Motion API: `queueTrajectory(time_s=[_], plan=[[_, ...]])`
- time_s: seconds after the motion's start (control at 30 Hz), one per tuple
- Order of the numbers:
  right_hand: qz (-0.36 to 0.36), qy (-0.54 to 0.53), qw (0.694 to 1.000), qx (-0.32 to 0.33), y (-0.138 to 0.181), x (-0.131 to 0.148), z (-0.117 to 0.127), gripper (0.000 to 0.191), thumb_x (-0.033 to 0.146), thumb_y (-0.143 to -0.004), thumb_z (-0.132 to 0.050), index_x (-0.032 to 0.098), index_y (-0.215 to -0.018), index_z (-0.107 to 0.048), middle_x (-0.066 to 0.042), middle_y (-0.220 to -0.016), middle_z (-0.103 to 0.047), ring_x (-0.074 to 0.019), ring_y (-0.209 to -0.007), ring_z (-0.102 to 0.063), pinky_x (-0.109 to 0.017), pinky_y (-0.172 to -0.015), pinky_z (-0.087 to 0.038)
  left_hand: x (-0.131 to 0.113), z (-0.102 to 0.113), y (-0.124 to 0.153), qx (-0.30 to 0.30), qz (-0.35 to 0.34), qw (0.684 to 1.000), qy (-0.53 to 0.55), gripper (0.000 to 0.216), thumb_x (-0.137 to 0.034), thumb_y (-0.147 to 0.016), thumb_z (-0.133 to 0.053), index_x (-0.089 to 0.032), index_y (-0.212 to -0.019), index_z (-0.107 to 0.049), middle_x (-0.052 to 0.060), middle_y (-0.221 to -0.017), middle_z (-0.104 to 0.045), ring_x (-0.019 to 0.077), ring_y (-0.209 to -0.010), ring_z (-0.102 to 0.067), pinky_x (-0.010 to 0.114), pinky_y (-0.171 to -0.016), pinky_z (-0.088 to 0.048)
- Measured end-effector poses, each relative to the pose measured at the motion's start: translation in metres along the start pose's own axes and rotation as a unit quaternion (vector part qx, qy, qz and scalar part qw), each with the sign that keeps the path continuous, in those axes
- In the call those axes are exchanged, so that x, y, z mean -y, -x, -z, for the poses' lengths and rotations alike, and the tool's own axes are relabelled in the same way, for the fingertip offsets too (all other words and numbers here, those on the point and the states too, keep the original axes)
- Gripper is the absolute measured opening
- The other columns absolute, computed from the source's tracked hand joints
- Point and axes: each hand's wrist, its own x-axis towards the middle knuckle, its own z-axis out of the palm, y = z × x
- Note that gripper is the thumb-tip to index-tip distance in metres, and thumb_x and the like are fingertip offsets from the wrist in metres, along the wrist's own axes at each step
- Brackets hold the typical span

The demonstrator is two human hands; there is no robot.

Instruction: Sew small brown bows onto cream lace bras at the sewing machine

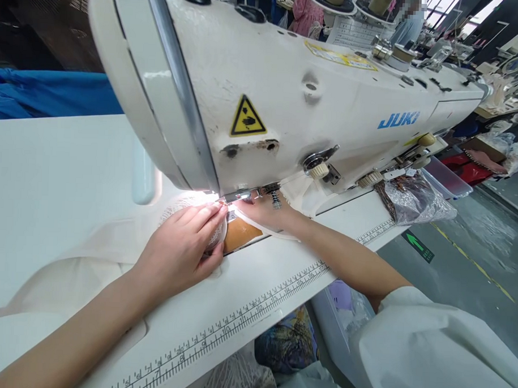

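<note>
Lace (177,202) is looking light and soft, inviting edge holds; my left hand (181,245) is pressing it, right hand (267,211) lying alongside; whether they're pinching, I cannot tell.

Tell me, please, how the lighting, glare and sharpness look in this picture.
Head view: bright glare under the sewing machine washes out part of the lace fabric by the left hand; same head view: the blue JUKI lettering reads clearly, distant clutter looks softer.
</note>
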Motion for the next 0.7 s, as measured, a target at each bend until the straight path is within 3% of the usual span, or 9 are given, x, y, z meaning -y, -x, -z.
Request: queueTrajectory(time_s=[0.5, 0.7], plan=[[-0.021, -0.004, 1.0, 0.009, 0.0043, 0.005, -0.002, 0.025, 0.025, -0.091, -0.041, 0.023, -0.087, -0.066, -0.004, -0.081, -0.069, -0.021, -0.083, -0.061, -0.033, -0.076, -0.045, -0.0002, -0.0004, -0.0007, -0.018, 0.003, 1.0, 0.012, 0.051, -0.029, -0.09, -0.046, -0.008, -0.136, -0.052, 0.018, -0.125, -0.064, 0.0331, -0.111, -0.06, 0.048, -0.091, -0.051], [-0.03, 0.014, 0.999, -0.001, 0.0048, 0.0064, -0.003, 0.021, 0.023, -0.086, -0.049, 0.022, -0.09, -0.07, -0.006, -0.096, -0.073, -0.0237, -0.094, -0.064, -0.034, -0.08, -0.047, 0.0005, -0.0028, -0.0009, -0.028, -0.006, 1.0, 0.002, 0.05, -0.027, -0.09, -0.046, -0.006, -0.135, -0.052, 0.017, -0.12, -0.064, 0.0324, -0.107, -0.059, 0.048, -0.091, -0.05]])
